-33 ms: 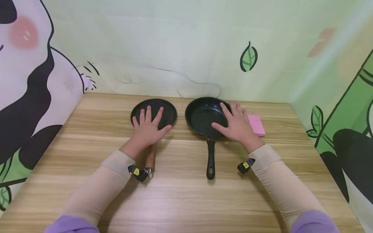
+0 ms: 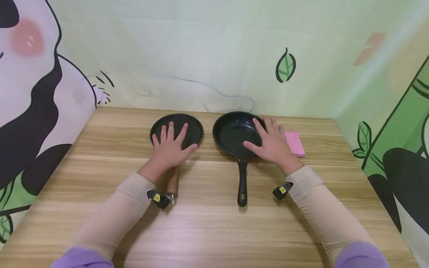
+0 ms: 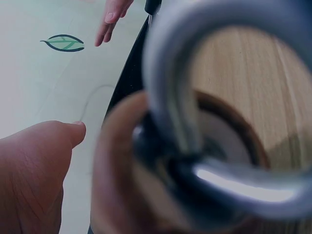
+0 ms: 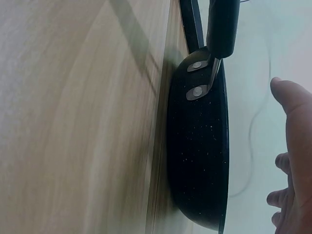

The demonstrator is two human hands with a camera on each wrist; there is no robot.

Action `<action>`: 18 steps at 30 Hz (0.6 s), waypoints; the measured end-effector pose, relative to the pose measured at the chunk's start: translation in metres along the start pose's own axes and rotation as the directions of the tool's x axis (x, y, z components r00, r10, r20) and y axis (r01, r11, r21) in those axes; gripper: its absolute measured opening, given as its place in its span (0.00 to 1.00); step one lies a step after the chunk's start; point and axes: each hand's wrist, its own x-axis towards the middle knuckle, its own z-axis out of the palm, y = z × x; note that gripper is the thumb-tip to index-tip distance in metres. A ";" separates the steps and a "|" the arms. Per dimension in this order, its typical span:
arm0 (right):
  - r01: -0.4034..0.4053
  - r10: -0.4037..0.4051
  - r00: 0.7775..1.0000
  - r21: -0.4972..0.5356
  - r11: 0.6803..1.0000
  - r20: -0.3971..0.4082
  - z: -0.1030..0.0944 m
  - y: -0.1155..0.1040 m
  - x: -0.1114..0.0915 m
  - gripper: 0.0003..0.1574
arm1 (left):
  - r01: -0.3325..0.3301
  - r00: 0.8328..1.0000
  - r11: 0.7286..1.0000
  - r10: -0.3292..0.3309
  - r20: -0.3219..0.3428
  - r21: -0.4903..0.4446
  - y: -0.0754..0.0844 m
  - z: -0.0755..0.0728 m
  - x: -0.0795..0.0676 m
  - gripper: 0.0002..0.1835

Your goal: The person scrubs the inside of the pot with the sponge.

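In the head view a shallow, flat black pan [image 2: 194, 130] with a wooden handle [image 2: 173, 180] lies on the left. My left hand [image 2: 170, 150] hovers over its near part, fingers spread, hiding where handle meets pan. A metal ring [image 3: 170, 73] on the handle's end looms blurred in the left wrist view. To the right sits a deeper black frying pan [image 2: 231, 136], its black handle [image 2: 242, 182] pointing toward me. Over its right side my right hand [image 2: 273, 143] is held with fingers extended; the right wrist view shows that hand apart from the pan's rim.
A pink sponge [image 2: 295, 143] lies right of the frying pan, partly behind my right hand. All stands on a wood-grain table [image 2: 207, 230]. Behind it rises a pale green wall [image 2: 201, 56] with painted pandas and leaves. Each wrist carries a small black camera [image 2: 283, 190].
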 end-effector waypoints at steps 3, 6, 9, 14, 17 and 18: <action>-0.003 0.003 1.000 0.002 1.000 -0.002 0.000 0.000 -0.002 0.61 | -0.007 1.000 1.000 0.007 -0.001 0.001 -0.001 0.001 0.000 0.47; 0.000 0.000 1.000 0.021 1.000 -0.020 -0.001 0.003 -0.001 0.60 | -0.015 1.000 1.000 0.015 -0.012 0.004 -0.003 0.000 -0.003 0.48; 0.005 -0.001 0.997 0.058 0.998 -0.080 -0.003 0.012 -0.001 0.58 | -0.011 0.999 1.000 0.011 -0.047 0.002 -0.005 -0.002 -0.010 0.49; -0.068 0.093 0.975 0.130 0.989 -0.200 -0.012 0.036 -0.001 0.54 | 0.075 0.996 0.995 -0.078 -0.038 -0.067 -0.006 -0.006 -0.029 0.52; -0.163 0.198 0.953 0.163 0.973 -0.230 -0.015 0.052 -0.001 0.52 | 0.126 0.989 0.989 -0.120 0.081 -0.074 -0.005 -0.007 -0.039 0.53; -0.197 0.232 0.945 0.164 0.967 -0.230 -0.015 0.057 -0.002 0.52 | 0.137 0.984 0.988 -0.127 0.123 -0.075 -0.005 -0.007 -0.042 0.53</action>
